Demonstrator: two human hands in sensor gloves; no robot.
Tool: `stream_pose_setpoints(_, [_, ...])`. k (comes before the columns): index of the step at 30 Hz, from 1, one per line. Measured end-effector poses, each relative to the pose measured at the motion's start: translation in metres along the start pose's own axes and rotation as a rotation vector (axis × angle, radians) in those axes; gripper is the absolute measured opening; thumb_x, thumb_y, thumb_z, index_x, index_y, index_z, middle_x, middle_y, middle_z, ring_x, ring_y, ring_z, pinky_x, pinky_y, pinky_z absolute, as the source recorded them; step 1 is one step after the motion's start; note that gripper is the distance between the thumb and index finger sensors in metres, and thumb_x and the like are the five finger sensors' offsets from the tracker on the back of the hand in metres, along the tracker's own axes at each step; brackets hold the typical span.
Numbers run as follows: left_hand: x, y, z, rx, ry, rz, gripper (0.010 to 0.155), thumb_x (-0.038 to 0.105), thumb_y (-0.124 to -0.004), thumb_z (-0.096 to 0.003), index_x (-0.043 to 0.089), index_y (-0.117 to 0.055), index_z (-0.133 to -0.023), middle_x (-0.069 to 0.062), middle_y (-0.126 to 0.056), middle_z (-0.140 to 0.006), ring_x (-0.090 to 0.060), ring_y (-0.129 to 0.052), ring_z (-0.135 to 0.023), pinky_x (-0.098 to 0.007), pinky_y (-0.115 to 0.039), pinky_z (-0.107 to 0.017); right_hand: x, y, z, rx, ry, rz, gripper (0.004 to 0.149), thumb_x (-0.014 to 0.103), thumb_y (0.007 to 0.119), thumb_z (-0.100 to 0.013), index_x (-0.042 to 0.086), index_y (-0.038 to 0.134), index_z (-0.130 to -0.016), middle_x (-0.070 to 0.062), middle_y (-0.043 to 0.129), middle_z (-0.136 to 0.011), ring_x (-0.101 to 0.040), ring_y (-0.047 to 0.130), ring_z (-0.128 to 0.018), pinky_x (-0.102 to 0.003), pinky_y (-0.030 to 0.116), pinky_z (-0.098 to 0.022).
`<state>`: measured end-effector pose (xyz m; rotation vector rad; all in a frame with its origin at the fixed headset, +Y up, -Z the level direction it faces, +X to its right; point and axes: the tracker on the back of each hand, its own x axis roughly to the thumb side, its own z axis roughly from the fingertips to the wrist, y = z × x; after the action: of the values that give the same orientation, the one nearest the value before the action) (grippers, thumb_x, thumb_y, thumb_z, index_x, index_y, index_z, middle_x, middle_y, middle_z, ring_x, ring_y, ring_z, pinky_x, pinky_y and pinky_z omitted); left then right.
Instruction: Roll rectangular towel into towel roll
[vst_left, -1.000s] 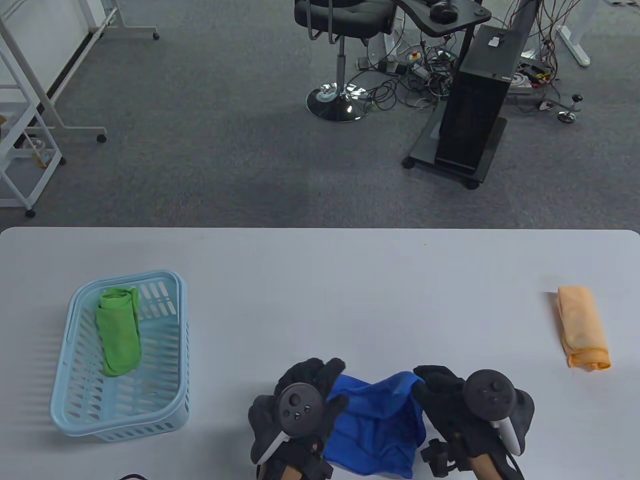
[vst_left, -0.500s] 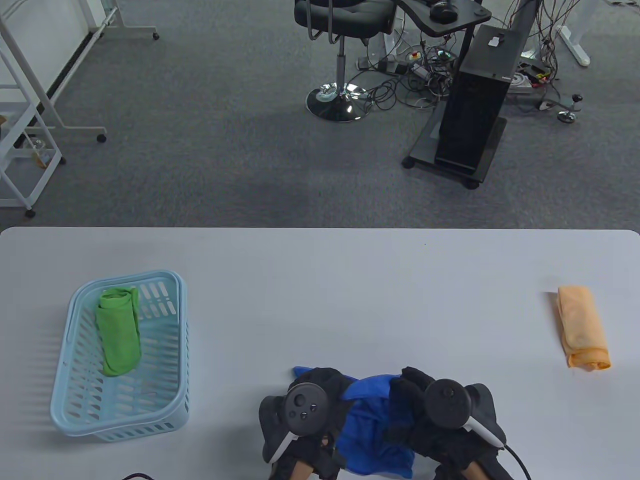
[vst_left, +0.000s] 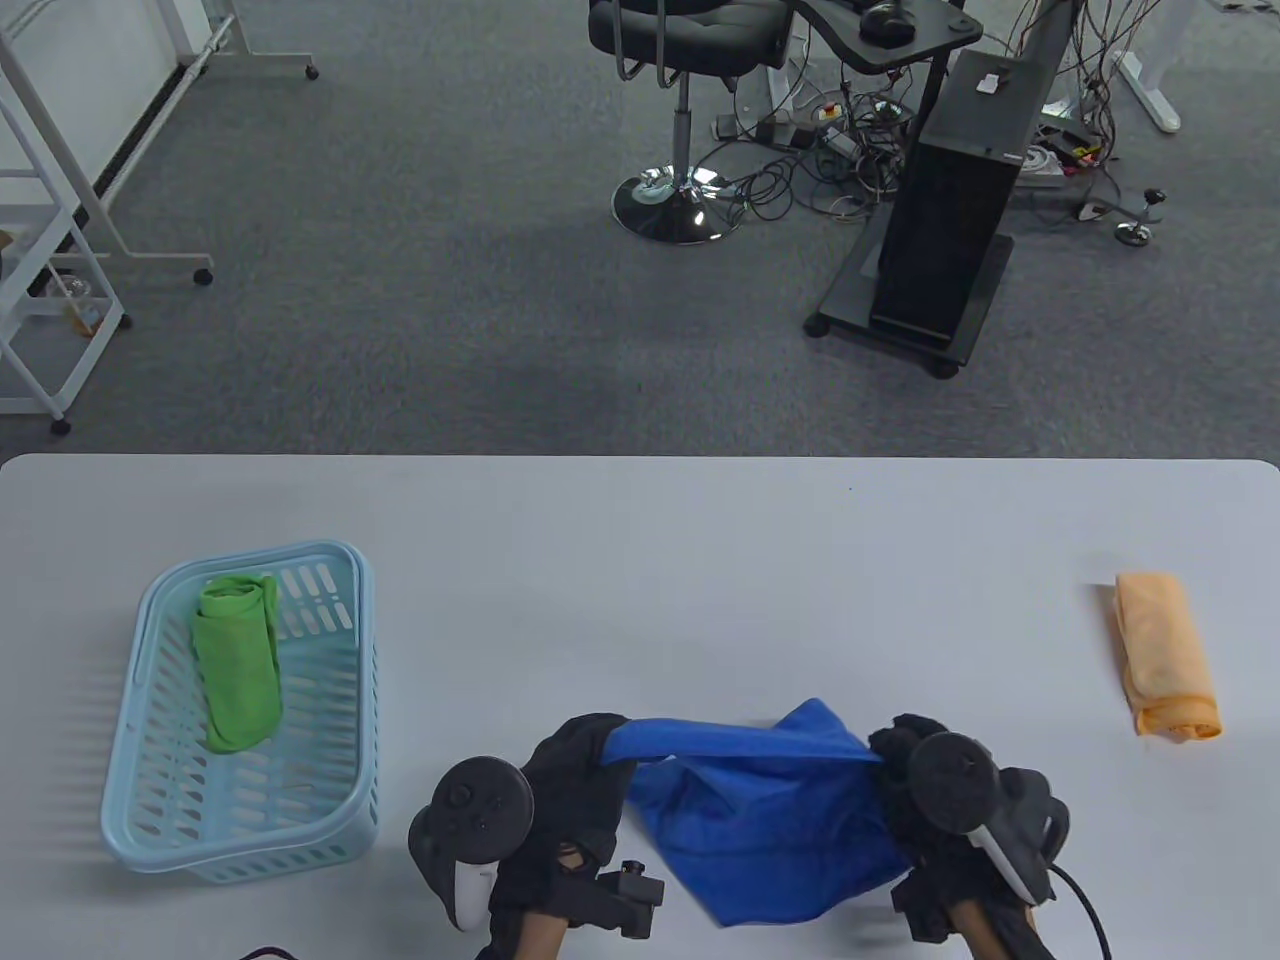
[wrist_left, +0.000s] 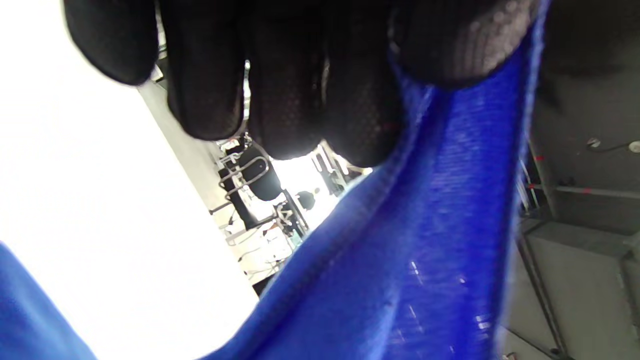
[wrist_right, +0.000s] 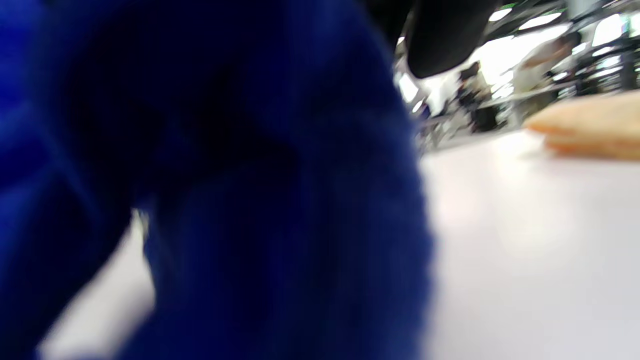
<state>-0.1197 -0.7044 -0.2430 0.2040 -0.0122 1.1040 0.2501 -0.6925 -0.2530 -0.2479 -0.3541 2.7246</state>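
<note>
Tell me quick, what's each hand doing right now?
Left hand: grips one end of the blue towel, fingers closed on it.
Right hand: holds the towel's other end, pulling its top edge taut.

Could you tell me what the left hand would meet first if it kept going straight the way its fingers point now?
Probably nothing soon: the left hand, gripping the blue towel, points up-table across bare table. The basket lies off to its left; depth is uncertain.

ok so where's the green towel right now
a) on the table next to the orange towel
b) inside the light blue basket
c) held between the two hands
b: the green towel lies rolled inside the light blue basket on the table's left, apart from both hands.
</note>
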Motion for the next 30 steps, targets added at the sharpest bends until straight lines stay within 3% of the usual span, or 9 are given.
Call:
stream_pose_setpoints(3, [0.002,0.005,-0.001,0.019,0.022,0.031,0.052,0.050,-0.072,-0.0409,0.021,-0.101,-0.074,-0.014,-0.101,-0.079,-0.043,-0.094,-0.076,-0.064,-0.070,-0.056,0.004,-0.028,0.000,-0.155,0.006,0.014,0.050,0.045,0.084,-0.026,0.017,0.091,-0.067,-0.006,0.084,-0.083,-0.029,0.090,-0.076,-0.057,0.065,-0.063])
stream_pose_setpoints(9, [-0.003,0.028,0.001,0.158,0.080,0.028,0.053,0.049,-0.070,-0.0423,0.021,-0.098,-0.077,-0.014,-0.100,-0.080,-0.043,-0.096,-0.073,-0.062,-0.073,-0.054,0.019,-0.049,-0.002,-0.249,-0.041,0.093,0.046,0.046,0.083,-0.025,0.019,0.093,-0.060,-0.003,0.086,-0.081,-0.027,0.092,-0.073,-0.055,0.067,-0.063])
stream_pose_setpoints(11, [-0.005,0.039,0.002,0.201,0.099,0.063,0.053,0.048,-0.071,-0.0429,0.019,-0.097,-0.078,-0.016,-0.099,-0.080,-0.044,-0.096,-0.072,-0.062,-0.074,-0.053,0.025,-0.044,0.002,-0.178,-0.081,0.019,0.045,0.044,0.083,-0.026,0.018,0.093,-0.061,-0.004,0.085,-0.082,-0.027,0.092,-0.074,-0.056,0.066,-0.063])
stream_pose_setpoints(15, [-0.003,0.046,0.003,0.214,0.103,-0.020,0.051,0.046,-0.075,-0.0430,0.020,-0.096,-0.081,-0.016,-0.098,-0.081,-0.042,-0.098,-0.070,-0.060,-0.075,-0.052,0.035,-0.010,0.009,0.178,-0.144,-0.101,0.047,0.044,0.082,-0.029,0.019,0.092,-0.067,-0.006,0.083,-0.086,-0.029,0.089,-0.078,-0.058,0.063,-0.065])
stream_pose_setpoints(17, [-0.003,0.044,0.004,0.206,0.107,-0.058,0.049,0.043,-0.077,-0.0427,0.019,-0.094,-0.082,-0.015,-0.103,-0.076,-0.039,-0.102,-0.065,-0.058,-0.079,-0.049,0.032,0.001,0.004,0.209,-0.133,-0.044,0.051,0.043,0.082,-0.029,0.018,0.091,-0.073,-0.008,0.082,-0.087,-0.031,0.088,-0.078,-0.058,0.063,-0.064])
stream_pose_setpoints(23, [-0.002,0.038,0.002,0.169,0.099,-0.090,0.046,0.036,-0.082,-0.0418,0.017,-0.094,-0.082,-0.010,-0.111,-0.061,-0.033,-0.110,-0.052,-0.053,-0.085,-0.042,0.018,0.064,-0.012,0.543,0.006,0.109,0.073,0.048,0.080,-0.030,0.016,0.071,-0.094,-0.013,0.060,-0.101,-0.036,0.071,-0.090,-0.062,0.054,-0.068])
stream_pose_setpoints(26, [0.000,0.035,0.003,0.142,0.082,-0.106,0.049,0.029,-0.083,-0.0422,0.020,-0.083,-0.090,-0.006,-0.110,-0.056,-0.029,-0.111,-0.048,-0.051,-0.086,-0.041,0.030,0.096,-0.016,0.638,0.048,0.182,0.092,0.053,0.079,-0.028,0.014,0.045,-0.105,-0.015,0.033,-0.107,-0.040,0.049,-0.099,-0.065,0.042,-0.071])
stream_pose_setpoints(28, [0.001,0.034,0.002,0.108,0.076,-0.113,0.057,0.029,-0.083,-0.0427,0.034,-0.071,-0.098,-0.005,-0.109,-0.055,-0.028,-0.110,-0.048,-0.051,-0.085,-0.041,0.045,0.116,-0.018,0.657,0.033,0.224,0.104,0.056,0.081,-0.026,0.016,0.028,-0.107,-0.015,0.016,-0.106,-0.041,0.033,-0.100,-0.066,0.033,-0.071])
stream_pose_setpoints(30, [0.004,0.033,0.001,0.074,0.061,-0.090,0.054,0.030,-0.082,-0.0437,0.039,-0.074,-0.097,-0.006,-0.108,-0.054,-0.028,-0.109,-0.046,-0.051,-0.085,-0.041,0.055,0.128,-0.020,0.646,0.021,0.249,0.105,0.055,0.083,-0.025,0.020,0.026,-0.106,-0.014,0.014,-0.105,-0.040,0.031,-0.099,-0.065,0.030,-0.071])
